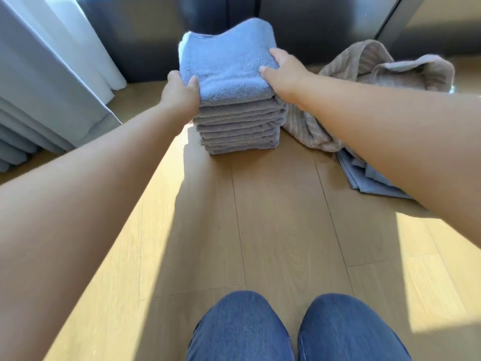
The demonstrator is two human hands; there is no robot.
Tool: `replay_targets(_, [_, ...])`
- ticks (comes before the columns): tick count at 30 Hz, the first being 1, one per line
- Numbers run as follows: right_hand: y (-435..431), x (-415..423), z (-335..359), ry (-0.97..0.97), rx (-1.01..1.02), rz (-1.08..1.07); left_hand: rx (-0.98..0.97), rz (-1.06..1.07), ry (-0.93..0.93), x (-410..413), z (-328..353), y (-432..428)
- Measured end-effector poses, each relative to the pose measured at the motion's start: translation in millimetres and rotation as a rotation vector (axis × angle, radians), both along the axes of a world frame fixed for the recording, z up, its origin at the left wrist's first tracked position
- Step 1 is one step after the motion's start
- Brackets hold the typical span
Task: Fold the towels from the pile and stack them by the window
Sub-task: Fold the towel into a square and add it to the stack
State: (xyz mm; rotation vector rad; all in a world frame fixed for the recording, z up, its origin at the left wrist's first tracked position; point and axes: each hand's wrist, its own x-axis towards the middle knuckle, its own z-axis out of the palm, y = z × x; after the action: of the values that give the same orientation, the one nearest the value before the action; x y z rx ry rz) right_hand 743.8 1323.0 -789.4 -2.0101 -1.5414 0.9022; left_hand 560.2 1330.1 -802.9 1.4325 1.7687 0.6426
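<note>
Over at the left, pale grey-white pleated curtains [52, 74] hang to the light wooden plank floor [273, 230] and bunch along its far-left edge. Next comes the person's left hand [179, 96]. Its thumb lies on top of the near-left corner of a folded light-blue terry towel [226, 66] and its fingers tuck beneath, so it grasps that corner from the side.

The towel rests on top of a squared stack of folded grey-blue towels [239, 128]. The stack stands at the floor's far edge, close against the dark base of the window frame [156, 35], which is the spot the task asks for. The towel's far half humps up a little, so I judge it is being settled and squared there. A hand at each side would keep the folds from springing open and the edges in line with the layers below. Nearer me, the person's knees in blue jeans [242, 327] rest by the floor's near edge, which explains the long reach of both arms.

The right hand [283, 66] clasps the towel's right edge, thumb on the near side and fingers curled over the top. Just beside the stack, seemingly touching its right side, lies a crumpled beige striped towel [364, 82], unfolded; I take it for the pile left to do. Nearer, partly under the right forearm, a flat pale-blue cloth [369, 178] lies on the floor.
</note>
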Motion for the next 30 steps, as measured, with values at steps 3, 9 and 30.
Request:
replay_targets(3, [-4, 3, 8, -0.011, 0.0, -0.022, 0.009, -0.058, 0.139, -4, 12, -3])
replay_targets(9, [-26, 29, 21, -0.051, 0.047, -0.087, 0.259, -0.226, 0.672, 10, 38, -18])
replay_targets(30, [-172, 204, -43, -0.52, -0.035, -0.33, 0.442, -0.867, 0.78, 164, 1, -86])
